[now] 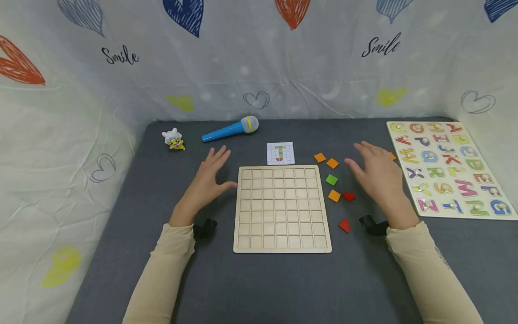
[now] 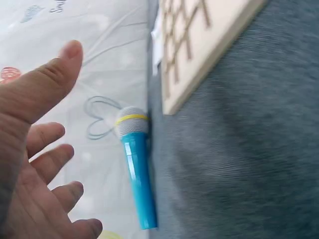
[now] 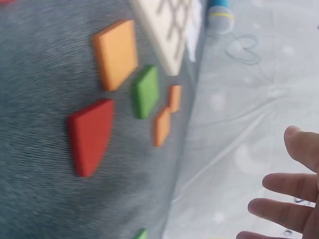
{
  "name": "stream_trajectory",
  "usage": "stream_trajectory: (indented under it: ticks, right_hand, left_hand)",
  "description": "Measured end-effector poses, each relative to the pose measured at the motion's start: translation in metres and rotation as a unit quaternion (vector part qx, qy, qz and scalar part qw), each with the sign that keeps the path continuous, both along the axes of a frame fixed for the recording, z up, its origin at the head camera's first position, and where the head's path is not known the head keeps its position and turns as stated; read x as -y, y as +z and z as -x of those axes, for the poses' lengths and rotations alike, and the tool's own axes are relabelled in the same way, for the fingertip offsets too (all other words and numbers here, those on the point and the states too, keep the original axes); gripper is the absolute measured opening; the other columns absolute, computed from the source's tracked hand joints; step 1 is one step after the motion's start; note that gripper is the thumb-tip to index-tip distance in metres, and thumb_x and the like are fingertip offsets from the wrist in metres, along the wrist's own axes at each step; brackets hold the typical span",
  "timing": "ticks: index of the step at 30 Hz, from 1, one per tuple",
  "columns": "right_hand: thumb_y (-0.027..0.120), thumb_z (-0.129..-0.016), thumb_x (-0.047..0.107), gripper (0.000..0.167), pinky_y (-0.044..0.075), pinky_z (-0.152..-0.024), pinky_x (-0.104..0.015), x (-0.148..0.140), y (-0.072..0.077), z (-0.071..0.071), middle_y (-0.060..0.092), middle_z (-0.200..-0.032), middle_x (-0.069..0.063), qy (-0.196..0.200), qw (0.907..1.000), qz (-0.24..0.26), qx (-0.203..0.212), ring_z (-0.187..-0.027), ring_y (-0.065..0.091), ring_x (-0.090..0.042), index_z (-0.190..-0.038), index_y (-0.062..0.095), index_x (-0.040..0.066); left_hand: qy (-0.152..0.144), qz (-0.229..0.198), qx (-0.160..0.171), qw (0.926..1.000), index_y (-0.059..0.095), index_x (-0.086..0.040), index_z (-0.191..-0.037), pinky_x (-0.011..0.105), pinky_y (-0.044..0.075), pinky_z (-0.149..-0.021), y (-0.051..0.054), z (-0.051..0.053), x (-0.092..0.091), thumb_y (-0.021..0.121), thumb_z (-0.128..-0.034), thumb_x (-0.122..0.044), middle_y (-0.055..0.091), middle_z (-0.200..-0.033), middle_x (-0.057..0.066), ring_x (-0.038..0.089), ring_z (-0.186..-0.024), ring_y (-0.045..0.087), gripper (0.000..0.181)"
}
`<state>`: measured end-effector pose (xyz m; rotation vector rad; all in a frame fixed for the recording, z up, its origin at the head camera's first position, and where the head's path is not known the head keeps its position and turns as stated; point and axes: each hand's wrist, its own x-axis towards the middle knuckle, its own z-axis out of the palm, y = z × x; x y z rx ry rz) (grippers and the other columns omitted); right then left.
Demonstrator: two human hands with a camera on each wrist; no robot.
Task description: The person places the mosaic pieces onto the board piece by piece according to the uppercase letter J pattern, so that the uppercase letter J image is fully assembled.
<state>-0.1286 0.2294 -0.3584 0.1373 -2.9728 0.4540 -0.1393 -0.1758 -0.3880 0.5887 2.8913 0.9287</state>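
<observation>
A wooden grid board (image 1: 283, 209) lies flat on the dark cloth between the two hands. At its left edge my left hand (image 1: 207, 182) is spread, thumb toward the board, holding nothing. My right hand (image 1: 378, 175) is over the right side of the table with fingers extended and nothing held. Between it and the board lie loose pieces: a green square (image 1: 331, 180), orange squares (image 1: 334, 195) and red rounded-edge pieces (image 1: 344, 225). Another orange piece (image 1: 392, 155) is partly hidden behind the right hand. A small card with a coloured grid pattern (image 1: 280, 153) lies at the board's far edge.
A blue toy microphone (image 1: 226, 131) and a small white-and-yellow figurine (image 1: 174, 138) are at the back left. An alphabet puzzle board (image 1: 455, 173) covers the right side. Behind the table hangs a patterned cloth (image 1: 226, 67).
</observation>
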Motion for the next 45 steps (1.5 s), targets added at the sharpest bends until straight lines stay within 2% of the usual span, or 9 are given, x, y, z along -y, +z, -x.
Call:
stream_trajectory:
  ticks: [6, 11, 15, 19, 25, 33, 45]
  right_hand:
    - [0.053, -0.093, 0.040, 0.059, 0.037, -0.085, -0.064, 0.000, -0.015, 0.008, 0.036, -0.141, -0.021, 0.001, 0.9995, -0.003, 0.030, -0.124, 0.036, -0.044, -0.138, 0.042, 0.004]
    - [0.055, -0.092, 0.036, 0.056, 0.038, -0.085, -0.063, 0.002, -0.026, 0.017, 0.038, -0.140, -0.022, 0.001, 0.9982, 0.011, 0.059, -0.120, 0.038, -0.045, -0.137, 0.043, 0.004]
    - [0.056, -0.092, 0.036, 0.056, 0.039, -0.085, -0.062, 0.003, -0.032, 0.024, 0.040, -0.138, -0.023, -0.004, 0.9962, 0.028, 0.082, -0.117, 0.042, -0.045, -0.136, 0.044, 0.004]
    - [0.056, -0.092, 0.034, 0.054, 0.042, -0.083, -0.059, 0.005, -0.037, 0.028, 0.042, -0.135, -0.025, -0.003, 0.9953, 0.025, 0.093, -0.113, 0.046, -0.044, -0.133, 0.047, 0.001]
    - [0.059, -0.091, 0.029, 0.049, 0.042, -0.084, -0.057, 0.011, -0.036, 0.035, 0.046, -0.130, -0.027, 0.009, 0.9939, 0.024, 0.108, -0.111, 0.048, -0.044, -0.129, 0.051, -0.001]
    - [0.064, -0.088, 0.024, 0.052, 0.046, -0.076, -0.054, 0.018, -0.035, 0.049, 0.048, -0.129, -0.026, 0.023, 0.9919, 0.014, 0.124, -0.106, 0.050, -0.044, -0.131, 0.049, 0.000]
    - [0.067, -0.085, 0.025, 0.045, 0.047, -0.072, -0.051, 0.024, -0.036, 0.058, 0.056, -0.113, -0.025, 0.019, 0.9880, -0.039, 0.148, -0.093, 0.055, -0.040, -0.119, 0.059, -0.002]
  left_hand:
    - [-0.029, 0.001, 0.045, 0.9986, 0.031, -0.014, -0.146, 0.065, 0.008, -0.103, -0.017, 0.004, -0.001, 0.070, -0.0813, -0.019, 0.018, -0.153, 0.003, 0.036, -0.140, 0.002, 0.076]
    - [-0.038, -0.005, 0.079, 0.9961, 0.035, -0.013, -0.144, 0.061, 0.010, -0.106, -0.029, 0.002, -0.003, 0.071, -0.0818, -0.020, 0.024, -0.152, 0.001, 0.033, -0.140, 0.005, 0.072]
    - [-0.040, -0.009, 0.090, 0.9951, 0.039, -0.013, -0.142, 0.061, 0.009, -0.106, -0.034, 0.000, -0.005, 0.072, -0.0809, -0.021, 0.027, -0.150, 0.001, 0.032, -0.140, 0.008, 0.070]
    - [-0.046, -0.007, 0.092, 0.9946, 0.041, -0.012, -0.141, 0.062, 0.005, -0.105, -0.039, -0.001, -0.005, 0.072, -0.0800, -0.021, 0.027, -0.150, 0.001, 0.032, -0.140, 0.008, 0.069]
    - [-0.049, 0.000, 0.090, 0.9947, 0.042, -0.012, -0.140, 0.060, 0.003, -0.107, -0.043, 0.000, -0.005, 0.073, -0.0789, -0.023, 0.026, -0.150, 0.000, 0.031, -0.140, 0.007, 0.069]
    - [-0.043, -0.006, 0.084, 0.9956, 0.043, -0.012, -0.139, 0.058, 0.003, -0.108, -0.044, -0.001, -0.003, 0.074, -0.0773, -0.025, 0.028, -0.150, 0.000, 0.030, -0.140, 0.009, 0.070]
    - [-0.041, -0.009, 0.086, 0.9954, 0.044, -0.013, -0.139, 0.057, 0.003, -0.108, -0.045, -0.002, -0.003, 0.073, -0.0776, -0.026, 0.028, -0.150, 0.000, 0.029, -0.140, 0.009, 0.069]
